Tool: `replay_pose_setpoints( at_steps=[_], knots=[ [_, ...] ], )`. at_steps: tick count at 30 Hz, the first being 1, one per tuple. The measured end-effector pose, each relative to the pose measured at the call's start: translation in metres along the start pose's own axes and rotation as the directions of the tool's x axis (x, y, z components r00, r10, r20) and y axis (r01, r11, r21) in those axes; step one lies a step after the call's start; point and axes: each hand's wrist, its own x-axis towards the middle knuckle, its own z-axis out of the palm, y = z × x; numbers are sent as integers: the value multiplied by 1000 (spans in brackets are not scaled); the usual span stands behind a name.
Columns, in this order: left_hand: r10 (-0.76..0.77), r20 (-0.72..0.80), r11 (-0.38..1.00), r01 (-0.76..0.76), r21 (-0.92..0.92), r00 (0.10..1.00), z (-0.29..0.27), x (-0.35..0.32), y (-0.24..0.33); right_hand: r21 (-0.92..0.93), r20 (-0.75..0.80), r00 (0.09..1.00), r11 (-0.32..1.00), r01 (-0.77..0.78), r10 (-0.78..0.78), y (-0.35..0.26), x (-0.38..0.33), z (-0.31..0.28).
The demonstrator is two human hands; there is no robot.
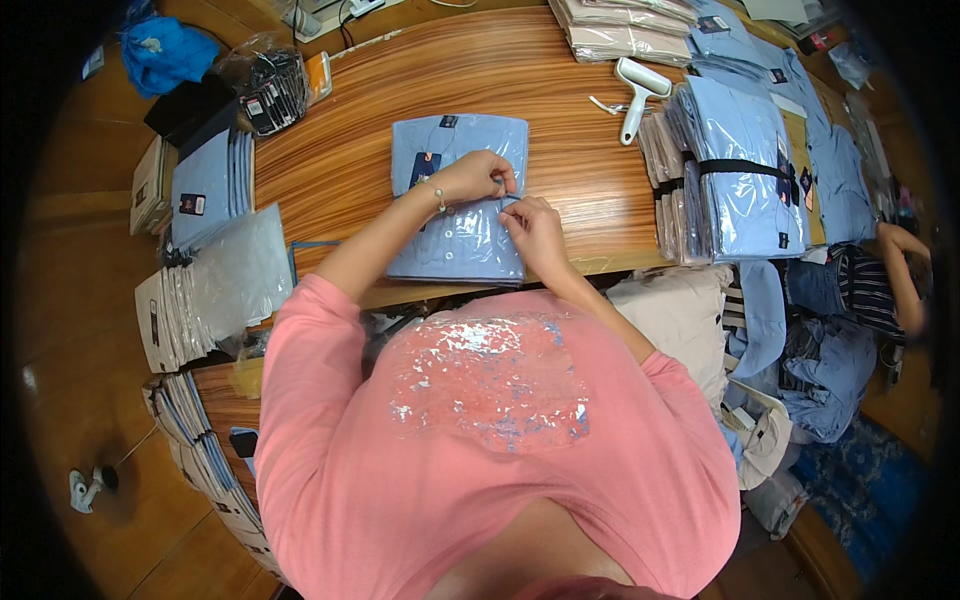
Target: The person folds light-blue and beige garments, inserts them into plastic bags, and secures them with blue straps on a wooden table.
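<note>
A folded light blue shirt in clear glossy plastic (460,252) lies flat before me on the striped wooden table (355,110). It looks like the top of a low stack, with dark tags near its collar. Over its right side my left hand (478,177) reaches across, the fingers pinched together. My right hand (535,232) is just below it at the package's right edge, thumb and fingers also closed. The fingertips of both hands nearly meet around a small dark bit I cannot make out.
Right of me stand banded stacks of bagged blue shirts (745,200) and beige ones (672,150). A white lint roller (640,95) lies behind them. At left are more blue shirts (205,195) and clear plastic bags (240,265). A person's arm (903,275) shows at far right.
</note>
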Motion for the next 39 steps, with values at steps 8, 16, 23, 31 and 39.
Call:
replay_pose_setpoints(
  at_steps=[8,16,23,31,39],
  knots=[
    [117,-95,992,-112,58,989,6,-11,1,-70,14,992,990,123,-122,6,6,-6],
    [276,-194,917,-199,345,941,23,-19,13,509,176,973,832,-218,147,46,36,20],
    [515,-340,789,-280,548,787,34,-17,1,539,295,932,769,-344,211,60,46,15],
    [520,-379,802,-286,524,765,31,-26,-1,483,385,892,773,-412,236,56,54,3],
    [488,-428,838,-272,473,761,33,-31,-4,314,300,943,918,-242,146,50,53,-2]
  ],
)
